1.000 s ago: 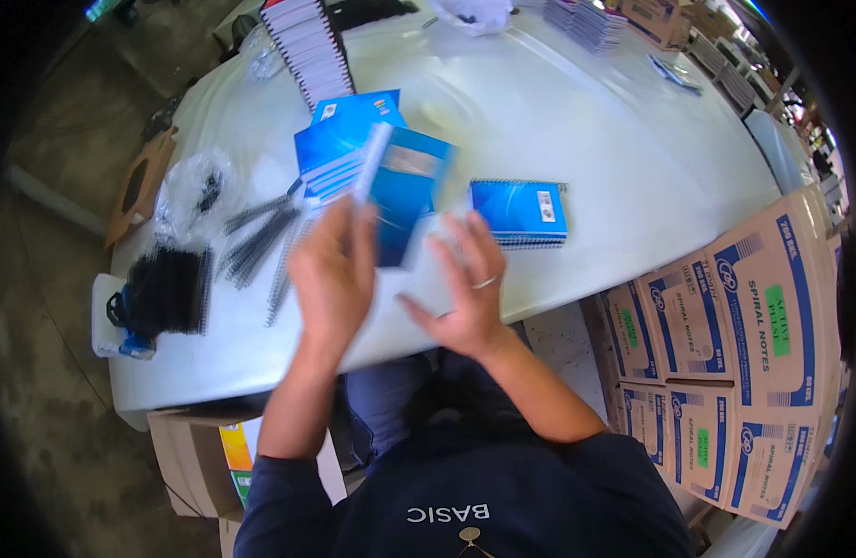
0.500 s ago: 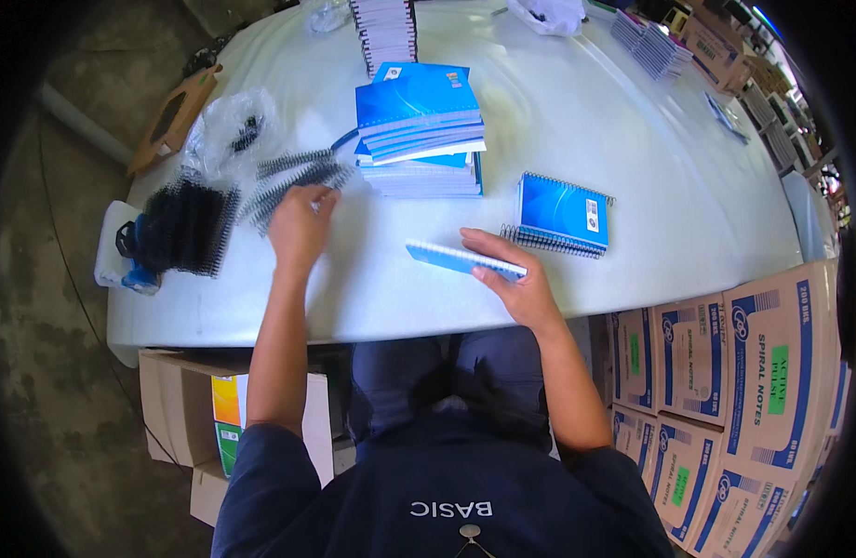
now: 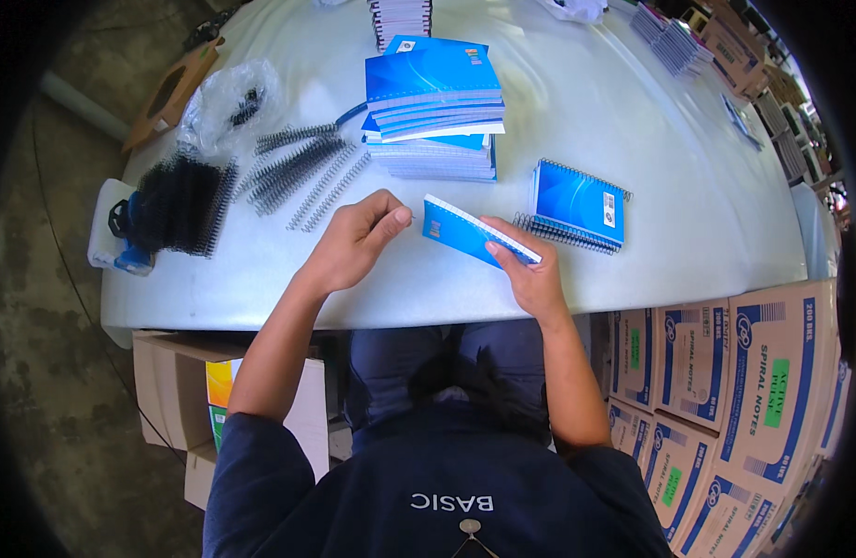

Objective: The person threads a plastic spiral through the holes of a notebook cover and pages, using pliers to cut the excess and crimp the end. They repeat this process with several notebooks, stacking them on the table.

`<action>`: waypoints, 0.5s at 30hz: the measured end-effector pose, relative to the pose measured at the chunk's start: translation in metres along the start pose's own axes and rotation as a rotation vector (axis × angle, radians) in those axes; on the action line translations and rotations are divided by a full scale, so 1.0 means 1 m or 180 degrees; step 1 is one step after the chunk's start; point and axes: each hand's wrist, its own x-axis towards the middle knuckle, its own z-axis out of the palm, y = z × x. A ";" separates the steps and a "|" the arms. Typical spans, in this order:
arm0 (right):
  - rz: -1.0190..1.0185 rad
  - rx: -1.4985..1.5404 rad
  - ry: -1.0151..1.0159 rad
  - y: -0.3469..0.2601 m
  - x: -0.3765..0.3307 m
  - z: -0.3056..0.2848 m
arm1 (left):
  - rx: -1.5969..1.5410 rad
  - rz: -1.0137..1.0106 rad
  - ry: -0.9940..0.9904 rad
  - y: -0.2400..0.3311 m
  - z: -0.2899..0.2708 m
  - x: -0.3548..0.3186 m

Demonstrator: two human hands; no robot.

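Observation:
My left hand (image 3: 358,240) is closed in a pinch, with a thin wire end at its fingertips. It looks like a spiral binding coil, mostly hidden by the hand. A blue-covered notebook (image 3: 456,234) is tilted in my right hand (image 3: 532,279), thumb on its cover, its punched edge facing up. The pinched fingertips are just left of that notebook, apart from it. Loose spiral coils (image 3: 302,172) lie beyond my left hand. Beyond the held notebook rises a stack of blue notebooks (image 3: 433,79). To the right sits a small pile of spiral-bound notebooks (image 3: 577,205).
A dense bundle of black coils (image 3: 191,205) and a clear plastic bag (image 3: 228,98) occupy the table's left side. Another notebook stack (image 3: 402,23) stands at the far edge. Cardboard cartons (image 3: 763,381) are piled at right; an open box (image 3: 172,391) sits below left.
My left hand has left the coil pile and come right, toward the notebook, fingers pinched. The notebook in my right hand has turned so more of its blue cover shows.

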 end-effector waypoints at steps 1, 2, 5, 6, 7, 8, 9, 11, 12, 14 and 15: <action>-0.0027 -0.0032 0.0011 0.000 0.000 -0.001 | -0.0180 -0.0056 -0.0055 0.000 0.000 0.002; -0.0028 -0.0034 0.0008 0.001 0.000 -0.001 | -0.0359 -0.0112 -0.0111 0.000 0.000 0.004; -0.0011 -0.0061 -0.0006 0.000 -0.001 -0.003 | -0.0123 0.0001 -0.0097 0.002 0.003 0.011; 0.0011 -0.0080 -0.0014 0.000 -0.001 -0.004 | -0.0016 0.0027 -0.0053 0.003 0.004 0.013; 0.0035 -0.0097 -0.0023 -0.001 -0.001 -0.004 | 0.0092 0.0052 -0.0009 0.006 0.005 0.014; 0.0051 -0.0082 -0.0058 -0.001 -0.002 -0.005 | 0.0198 0.0077 0.0035 0.007 0.005 0.016; 0.0066 -0.0061 -0.0093 -0.001 -0.002 -0.005 | -0.0087 0.0035 -0.0025 0.007 0.004 0.017; 0.0038 -0.0070 -0.0190 -0.002 -0.001 -0.005 | -0.0657 -0.0053 -0.0146 0.004 -0.003 0.020; -0.0009 -0.0096 -0.0257 -0.002 -0.001 -0.004 | -0.0272 0.0419 -0.0161 0.002 -0.010 0.021; -0.0005 -0.0068 -0.0271 -0.006 0.000 0.001 | 0.0510 0.1363 -0.0197 -0.001 -0.023 0.024; 0.0058 -0.0032 -0.0195 -0.007 0.000 0.001 | 0.0792 0.1248 -0.0126 0.018 -0.022 0.021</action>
